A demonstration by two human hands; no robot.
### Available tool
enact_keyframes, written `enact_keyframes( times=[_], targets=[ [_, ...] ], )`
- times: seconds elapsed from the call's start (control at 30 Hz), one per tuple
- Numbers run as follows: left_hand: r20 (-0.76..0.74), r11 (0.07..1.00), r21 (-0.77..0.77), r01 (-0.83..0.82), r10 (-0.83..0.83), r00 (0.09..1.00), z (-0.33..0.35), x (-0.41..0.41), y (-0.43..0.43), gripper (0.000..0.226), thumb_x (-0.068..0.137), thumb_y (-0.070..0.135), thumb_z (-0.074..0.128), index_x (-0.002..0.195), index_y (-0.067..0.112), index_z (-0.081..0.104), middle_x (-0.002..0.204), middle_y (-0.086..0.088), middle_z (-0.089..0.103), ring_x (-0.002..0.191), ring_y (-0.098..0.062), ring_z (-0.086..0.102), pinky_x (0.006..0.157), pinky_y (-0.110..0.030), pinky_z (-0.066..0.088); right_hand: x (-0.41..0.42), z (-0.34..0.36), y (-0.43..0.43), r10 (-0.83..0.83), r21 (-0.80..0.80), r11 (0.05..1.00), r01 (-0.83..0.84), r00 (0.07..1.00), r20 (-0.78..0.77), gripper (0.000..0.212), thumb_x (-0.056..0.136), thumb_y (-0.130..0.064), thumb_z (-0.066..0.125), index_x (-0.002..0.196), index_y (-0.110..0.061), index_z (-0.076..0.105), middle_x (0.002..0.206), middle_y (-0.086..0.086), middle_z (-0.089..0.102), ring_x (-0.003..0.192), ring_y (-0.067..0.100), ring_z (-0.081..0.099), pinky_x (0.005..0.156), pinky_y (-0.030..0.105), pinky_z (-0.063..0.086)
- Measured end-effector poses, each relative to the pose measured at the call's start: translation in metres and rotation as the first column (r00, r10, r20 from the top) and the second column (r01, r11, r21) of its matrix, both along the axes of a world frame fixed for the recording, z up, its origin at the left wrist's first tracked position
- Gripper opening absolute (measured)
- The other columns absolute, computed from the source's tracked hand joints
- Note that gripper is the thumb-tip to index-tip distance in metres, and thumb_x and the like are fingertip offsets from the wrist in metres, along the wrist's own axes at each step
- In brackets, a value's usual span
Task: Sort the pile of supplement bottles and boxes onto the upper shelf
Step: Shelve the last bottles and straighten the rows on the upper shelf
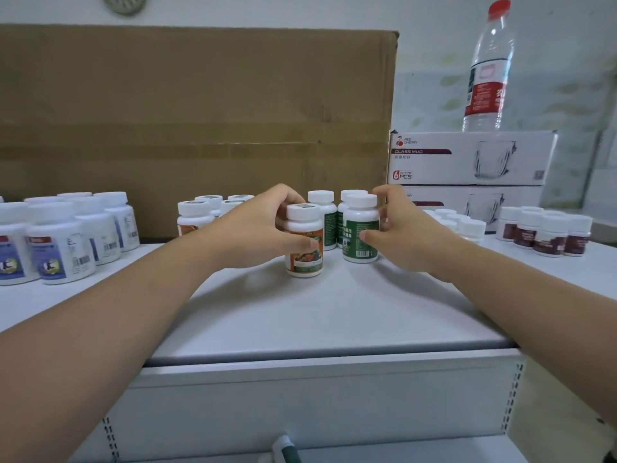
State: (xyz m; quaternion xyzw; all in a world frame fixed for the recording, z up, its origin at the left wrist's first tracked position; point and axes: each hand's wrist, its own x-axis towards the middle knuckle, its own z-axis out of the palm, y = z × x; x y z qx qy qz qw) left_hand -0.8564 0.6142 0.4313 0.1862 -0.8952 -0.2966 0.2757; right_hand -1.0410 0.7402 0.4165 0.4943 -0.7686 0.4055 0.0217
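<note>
Pale wall behind a large brown cardboard box, even light.

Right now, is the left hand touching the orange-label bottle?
Touching. The head view shows the left hand with its thumb pressed across the label of the orange-label bottle and its fingers curled round behind the cap.

My left hand holds the orange bottle in the middle of the frame. It is white with a white cap and stands up straight on the white shelf. Just to its right, my right hand holds the green bottle, which also stands up. The other green bottles stand right behind these two. The other orange bottles stand in a bunch behind my left hand. The blue bottles stand at the far left. The dark red bottles stand at the far right.
</note>
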Motion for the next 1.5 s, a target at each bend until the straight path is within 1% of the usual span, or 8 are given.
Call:
enact_keyframes(
  times=[0.17,0.27,0.33,0.43,0.57,0.7,1.17,1.5],
  targets=[
    [-0.02,1.0,-0.008,-0.003,0.002,1.0,-0.001,0.003,0.004,0.043,0.075,0.021,0.082,0.108,0.027,0.055,0.102,0.004,0.068,0.095,-0.016,0.068,0.087,-0.034,0.055,0.008,0.006,0.007,-0.085,-0.075,0.994,0.08,0.994,-0.069,0.06,0.082,-0.02,0.069,0.128,-0.018,0.03,0.126,0.006,0.036,0.1,0.022,0.049,0.091,0.033,0.042],
    [0.003,0.999,-0.032,-0.029,0.029,1.0,0.014,0.014,0.01,0.042,0.073,0.025,0.084,0.104,0.027,0.056,0.098,0.006,0.068,0.083,-0.007,0.069,0.065,-0.022,0.054,0.022,0.016,0.018,-0.102,-0.14,0.987,0.073,0.972,-0.211,0.046,0.08,-0.019,0.066,0.11,-0.024,0.033,0.113,0.001,0.036,0.098,0.018,0.042,0.081,0.025,0.032],
    [0.09,0.992,-0.112,-0.064,0.074,0.993,0.029,0.027,0.013,0.041,0.07,0.035,0.084,0.1,0.03,0.056,0.093,0.008,0.069,0.068,0.0,0.067,0.055,-0.02,0.052,0.033,0.021,0.025,-0.05,-0.047,0.998,0.038,0.954,-0.295,0.04,0.081,-0.021,0.066,0.108,-0.026,0.037,0.11,0.0,0.04,0.096,0.017,0.044,0.078,0.026,0.032],
    [0.163,0.97,-0.213,-0.119,0.155,0.974,0.042,0.057,0.011,0.042,0.068,0.049,0.082,0.098,0.036,0.055,0.094,0.013,0.069,0.073,-0.003,0.068,0.068,-0.03,0.056,0.056,0.018,0.027,0.101,0.176,0.984,-0.038,0.924,-0.369,0.035,0.085,-0.028,0.065,0.116,-0.027,0.05,0.111,-0.003,0.048,0.094,0.013,0.048,0.077,0.025,0.034],
    [0.133,0.974,-0.175,-0.146,0.171,0.976,0.04,0.096,-0.002,0.04,0.072,0.032,0.084,0.103,0.034,0.059,0.102,0.008,0.071,0.093,-0.014,0.068,0.085,-0.042,0.056,0.09,0.007,0.023,0.26,0.356,0.922,-0.153,0.925,-0.276,0.045,0.094,-0.037,0.053,0.137,-0.028,0.045,0.136,-0.008,0.049,0.116,0.012,0.049,0.089,0.022,0.034],
    [0.094,0.989,-0.011,-0.144,0.145,0.985,0.027,0.121,-0.016,0.044,0.074,0.012,0.083,0.107,0.03,0.061,0.099,-0.007,0.07,0.083,-0.016,0.07,0.072,-0.031,0.059,0.121,-0.001,0.01,0.339,0.45,0.868,-0.212,0.914,-0.224,0.05,0.098,-0.04,0.04,0.147,-0.03,0.033,0.155,-0.008,0.03,0.138,0.015,0.035,0.107,0.029,0.028],
    [-0.104,0.963,0.073,-0.261,0.268,0.958,-0.007,0.122,-0.043,0.042,0.071,0.017,0.086,0.099,0.021,0.055,0.094,0.006,0.068,0.079,-0.007,0.065,0.071,-0.025,0.058,0.138,-0.01,0.005,0.334,0.525,0.828,-0.197,0.925,-0.18,0.044,0.099,-0.045,0.033,0.142,-0.036,0.037,0.151,-0.007,0.033,0.136,0.018,0.034,0.114,0.042,0.025],
    [0.308,0.904,-0.24,-0.353,0.415,0.856,-0.007,0.164,-0.033,0.047,0.086,0.056,0.061,0.124,0.029,0.054,0.106,0.015,0.06,0.096,-0.006,0.057,0.075,-0.024,0.04,0.135,-0.012,0.005,0.301,0.439,0.877,-0.197,0.937,-0.179,0.04,0.095,-0.044,0.044,0.134,-0.036,0.049,0.145,-0.009,0.043,0.13,0.013,0.04,0.111,0.035,0.03]
  ],
)
